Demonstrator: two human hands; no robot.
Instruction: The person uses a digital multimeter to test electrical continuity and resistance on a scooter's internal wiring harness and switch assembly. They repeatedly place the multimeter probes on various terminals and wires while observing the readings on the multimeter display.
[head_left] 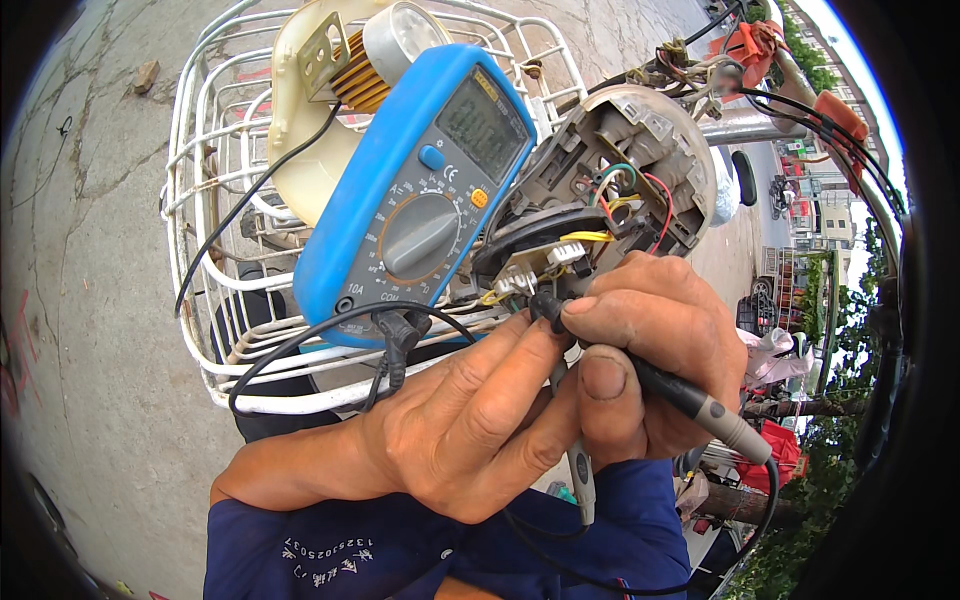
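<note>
My left hand [470,420] is closed around a grey test probe [580,480], its fingertips at a small board with white connectors [565,255]. A black-and-grey test probe [690,395] is gripped in my right hand [670,340], its front end pointing at the same connectors; the fingers hide both probe tips. The board sits by an open grey round housing [650,150] with red, green and yellow wires [585,237]. Left of it, a blue multimeter [390,200] lies tilted, its dial and display facing up. Black lead plugs [400,335] are in its lower end.
The multimeter rests on a white wire basket [195,180], with a cream plastic shell [300,130] and a coil of copper-coloured wire [365,75] behind it. Black cables [820,125] and a handlebar [750,125] run along the upper right. A probe lead [772,510] loops near my lap.
</note>
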